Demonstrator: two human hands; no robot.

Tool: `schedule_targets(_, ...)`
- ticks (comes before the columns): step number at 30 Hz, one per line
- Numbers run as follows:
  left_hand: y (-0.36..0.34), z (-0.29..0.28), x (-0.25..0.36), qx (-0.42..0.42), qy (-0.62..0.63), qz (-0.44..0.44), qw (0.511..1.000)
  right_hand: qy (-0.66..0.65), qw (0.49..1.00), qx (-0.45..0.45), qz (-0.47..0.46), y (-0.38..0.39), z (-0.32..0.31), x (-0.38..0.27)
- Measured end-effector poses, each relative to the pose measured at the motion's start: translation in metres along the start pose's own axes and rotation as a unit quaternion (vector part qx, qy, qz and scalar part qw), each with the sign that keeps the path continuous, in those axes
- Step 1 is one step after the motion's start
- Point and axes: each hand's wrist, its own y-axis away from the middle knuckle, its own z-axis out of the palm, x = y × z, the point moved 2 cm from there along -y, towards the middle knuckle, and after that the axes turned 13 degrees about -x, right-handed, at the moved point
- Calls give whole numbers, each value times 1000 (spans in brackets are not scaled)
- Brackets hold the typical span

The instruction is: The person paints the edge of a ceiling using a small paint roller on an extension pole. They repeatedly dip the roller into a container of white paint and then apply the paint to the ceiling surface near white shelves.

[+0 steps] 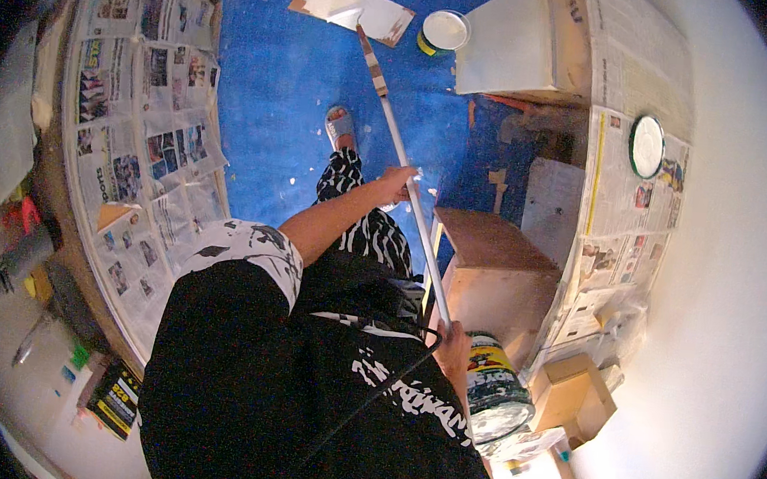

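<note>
Both my hands are closed around a long white extension pole (398,136) that slants away from my body. My left hand (395,186) grips it near the middle. Close to my waist, my right hand (453,348) holds its lower end. At the far end a small paint roller (347,15) rests on a board (386,21) coated with white paint, brown at its ends. The board lies on the blue floor. Just right of it stands an open tub of white paint (444,31).
Newspaper-covered surfaces run along the left (146,91) and the right (624,206). A round, paint-covered lid (647,147) lies on the right one. Beside my right hand are a large paint bucket (497,395), a cardboard box (570,397) and a wooden cabinet (500,268). My sandalled foot (340,128) is on the blue floor.
</note>
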Motion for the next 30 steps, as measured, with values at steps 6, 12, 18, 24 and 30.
schedule_targets(6,22,36,19,-52,46,21,997,-18,998,29,53,72,-50,0)
schedule_targets(12,-13,20,123,-282,-393,218,848,45,991,107,67,118,-110,-17)
schedule_targets(18,-54,59,157,-261,-318,60,910,75,965,221,118,163,-137,-53)
schedule_targets(24,7,98,169,-248,-184,-20,951,5,941,296,161,173,-148,-36)
schedule_targets(30,66,164,92,-252,-219,-92,938,28,893,239,381,250,-159,-84)
